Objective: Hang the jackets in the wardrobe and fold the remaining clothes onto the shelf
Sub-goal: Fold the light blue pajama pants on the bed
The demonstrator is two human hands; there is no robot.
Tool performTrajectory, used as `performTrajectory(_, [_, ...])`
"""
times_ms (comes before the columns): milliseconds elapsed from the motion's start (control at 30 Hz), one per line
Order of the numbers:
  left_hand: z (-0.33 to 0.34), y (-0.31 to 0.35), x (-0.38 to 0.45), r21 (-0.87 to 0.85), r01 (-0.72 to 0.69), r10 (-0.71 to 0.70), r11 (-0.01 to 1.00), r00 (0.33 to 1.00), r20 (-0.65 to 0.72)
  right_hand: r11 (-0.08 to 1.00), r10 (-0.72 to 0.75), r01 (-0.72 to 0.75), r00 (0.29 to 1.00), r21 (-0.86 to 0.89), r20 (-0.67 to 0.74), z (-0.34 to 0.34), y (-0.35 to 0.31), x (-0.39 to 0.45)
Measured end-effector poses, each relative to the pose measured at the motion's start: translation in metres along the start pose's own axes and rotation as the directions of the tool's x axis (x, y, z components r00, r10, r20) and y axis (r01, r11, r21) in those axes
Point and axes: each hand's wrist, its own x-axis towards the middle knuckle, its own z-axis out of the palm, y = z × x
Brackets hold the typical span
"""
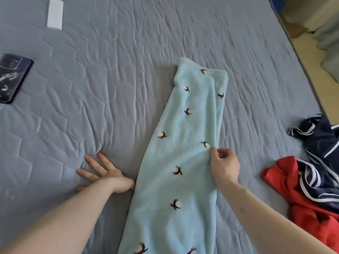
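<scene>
While the left hand (102, 173) presses flat with spread fingers on the grey quilt (113, 74) at lower left, the right hand (224, 165) pinches the right edge of the pale blue fleece garment (185, 153), laid lengthwise at centre frame. Folding seems underway; next probably calls for bringing one end over the other. A red and navy clothes pile (311, 173) waits at right.
</scene>
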Motion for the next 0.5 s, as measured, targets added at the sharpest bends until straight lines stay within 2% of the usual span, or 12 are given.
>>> performTrajectory(67, [0.002, 0.001, -0.004, 0.02, 0.006, -0.005, 1.0, 0.999, -0.038, 0.995, -0.094, 0.096, 0.994, 0.021, -0.062, -0.003, 0.017, -0.019])
performTrajectory(200, [0.002, -0.007, -0.005, 0.029, -0.031, 0.033, 0.999, 0.998, -0.051, 0.998, 0.027, -0.036, 0.989, 0.054, 0.147, -0.001, 0.048, -0.059])
performTrajectory(233, [0.004, -0.011, -0.004, 0.033, -0.051, 0.053, 0.998, 0.997, -0.05, 0.997, 0.024, -0.034, 0.99, 0.069, 0.142, -0.003, 0.056, -0.064])
performTrajectory(333, [0.009, -0.028, -0.001, 0.027, -0.159, 0.16, 0.987, 0.985, -0.069, 0.989, 0.066, -0.067, 0.998, 0.131, 0.014, -0.016, 0.07, -0.065])
performTrajectory(433, [0.013, -0.05, 0.002, 0.025, -0.272, 0.273, 0.962, 0.96, -0.066, 0.988, 0.146, -0.148, 0.987, 0.031, 0.074, -0.029, 0.087, -0.067])
performTrajectory(500, [0.014, -0.071, 0.002, -0.001, -0.352, 0.351, 0.936, 0.933, -0.081, 0.99, 0.144, -0.14, 0.977, -0.031, 0.156, -0.035, 0.1, -0.084])
